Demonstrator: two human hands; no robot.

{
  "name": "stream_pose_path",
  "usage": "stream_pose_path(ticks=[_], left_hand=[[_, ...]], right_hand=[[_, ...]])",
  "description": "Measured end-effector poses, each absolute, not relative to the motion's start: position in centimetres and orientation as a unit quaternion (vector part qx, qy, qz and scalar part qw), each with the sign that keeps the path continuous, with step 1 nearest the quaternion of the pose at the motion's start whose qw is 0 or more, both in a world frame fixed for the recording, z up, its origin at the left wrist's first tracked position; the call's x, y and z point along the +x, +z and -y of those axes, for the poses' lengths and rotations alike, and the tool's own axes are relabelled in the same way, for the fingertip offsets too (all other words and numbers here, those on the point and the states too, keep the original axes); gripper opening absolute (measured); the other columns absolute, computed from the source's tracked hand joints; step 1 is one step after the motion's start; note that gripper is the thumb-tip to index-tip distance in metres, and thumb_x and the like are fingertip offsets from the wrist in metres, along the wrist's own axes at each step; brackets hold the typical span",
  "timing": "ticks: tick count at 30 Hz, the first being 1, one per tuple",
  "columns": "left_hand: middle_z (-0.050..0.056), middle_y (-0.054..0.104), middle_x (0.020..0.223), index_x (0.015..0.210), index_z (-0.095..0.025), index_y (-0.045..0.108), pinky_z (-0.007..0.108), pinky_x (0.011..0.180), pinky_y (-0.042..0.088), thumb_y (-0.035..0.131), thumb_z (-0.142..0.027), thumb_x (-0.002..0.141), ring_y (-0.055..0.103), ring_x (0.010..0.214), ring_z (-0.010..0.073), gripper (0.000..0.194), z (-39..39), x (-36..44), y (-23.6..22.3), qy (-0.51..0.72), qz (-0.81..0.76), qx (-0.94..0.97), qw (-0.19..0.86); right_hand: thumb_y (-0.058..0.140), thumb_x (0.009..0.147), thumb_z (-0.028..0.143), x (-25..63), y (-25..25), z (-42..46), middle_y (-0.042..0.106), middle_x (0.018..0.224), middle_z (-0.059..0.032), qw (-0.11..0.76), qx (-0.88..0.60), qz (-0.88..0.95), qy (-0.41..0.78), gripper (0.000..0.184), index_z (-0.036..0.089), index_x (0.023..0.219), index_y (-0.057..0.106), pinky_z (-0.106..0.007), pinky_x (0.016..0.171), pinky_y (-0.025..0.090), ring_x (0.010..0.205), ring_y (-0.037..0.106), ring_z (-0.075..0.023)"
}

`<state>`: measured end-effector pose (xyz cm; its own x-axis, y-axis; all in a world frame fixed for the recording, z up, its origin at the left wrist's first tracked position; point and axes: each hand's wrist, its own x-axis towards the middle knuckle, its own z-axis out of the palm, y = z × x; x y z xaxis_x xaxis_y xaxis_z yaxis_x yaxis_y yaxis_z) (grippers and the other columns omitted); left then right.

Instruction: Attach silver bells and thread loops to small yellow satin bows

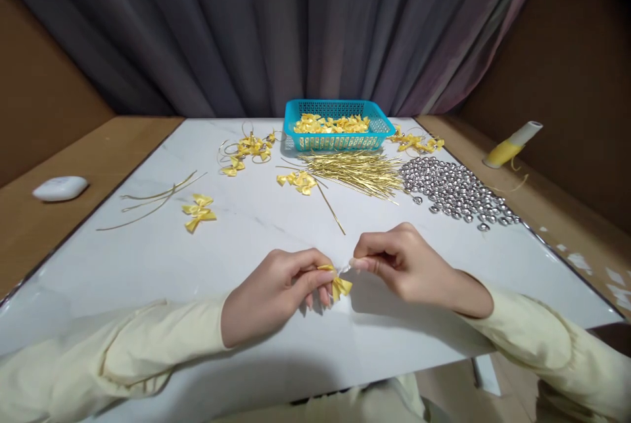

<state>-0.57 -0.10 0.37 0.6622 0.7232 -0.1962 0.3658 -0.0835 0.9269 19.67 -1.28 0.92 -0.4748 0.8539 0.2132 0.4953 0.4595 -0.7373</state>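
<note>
My left hand (276, 291) is closed, pinching a small yellow ribbon bow (339, 285) just above the white marble-look tabletop (256, 226), near its front edge. My right hand (401, 265) is closed too, its fingertips pinched right beside the bow; what it grips there is too small to make out. Both hands meet at the bow. Pale yellow sleeves cover both forearms.
A teal basket (338, 140) of yellow bows stands at the back centre. In front lie a bundle of gold wire ties (357, 170), a spread of silver beads (456, 193), and loose bows (198, 211) (297, 180) (249, 147). A white case (60, 188) rests left, a yellow-white tube (513, 144) right.
</note>
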Motion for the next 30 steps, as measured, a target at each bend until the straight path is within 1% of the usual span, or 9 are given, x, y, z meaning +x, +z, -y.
stream_pose_path(ticks=[7,15,20,26,30], left_hand=[[0.001,0.066,0.064,0.081,-0.014,0.060,0.019,0.056,0.047,0.041,-0.019,0.087,0.057,0.057,0.0091,0.021,0.27,-0.74,0.52,0.168,-0.355,0.764,0.512],[-0.001,0.065,0.064,0.080,-0.015,0.061,0.017,0.058,0.046,0.041,-0.016,0.087,0.058,0.058,0.0082,0.021,0.31,-0.79,0.58,0.171,-0.346,0.796,0.466],[-0.002,0.065,0.062,0.077,-0.016,0.060,0.018,0.059,0.046,0.042,-0.015,0.086,0.059,0.057,0.0087,0.021,0.38,-0.66,0.76,0.180,-0.347,0.809,0.439],[-0.003,0.065,0.064,0.078,-0.016,0.059,0.017,0.061,0.044,0.042,-0.016,0.087,0.060,0.060,0.0081,0.020,0.46,-0.75,0.57,0.172,-0.349,0.823,0.413],[-0.003,0.063,0.063,0.076,-0.017,0.058,0.017,0.059,0.043,0.041,-0.018,0.088,0.058,0.058,0.0080,0.021,0.49,-0.79,0.43,0.164,-0.351,0.831,0.400]], right_hand=[[0.050,0.071,0.006,19.56,0.75,1.32,0.032,0.044,0.0075,0.283,-0.410,0.808,0.314,0.014,0.011,0.062,0.058,-0.015,0.040,0.023,0.041,0.025,-0.0040],[0.050,0.072,0.007,19.46,0.75,1.44,0.033,0.044,0.0071,0.276,-0.419,0.806,0.313,0.015,0.012,0.062,0.058,-0.016,0.040,0.023,0.041,0.024,-0.0047],[0.049,0.071,0.006,19.46,0.79,1.46,0.033,0.044,0.0068,0.272,-0.420,0.807,0.315,0.014,0.012,0.061,0.058,-0.016,0.040,0.023,0.041,0.024,-0.0047],[0.048,0.069,0.006,19.39,0.59,1.62,0.033,0.044,0.0066,0.267,-0.422,0.810,0.309,0.014,0.013,0.061,0.057,-0.016,0.040,0.023,0.041,0.025,-0.0051],[0.045,0.066,0.005,19.16,0.48,1.85,0.033,0.044,0.0063,0.262,-0.419,0.820,0.290,0.015,0.014,0.059,0.054,-0.016,0.040,0.021,0.041,0.023,-0.0053]])
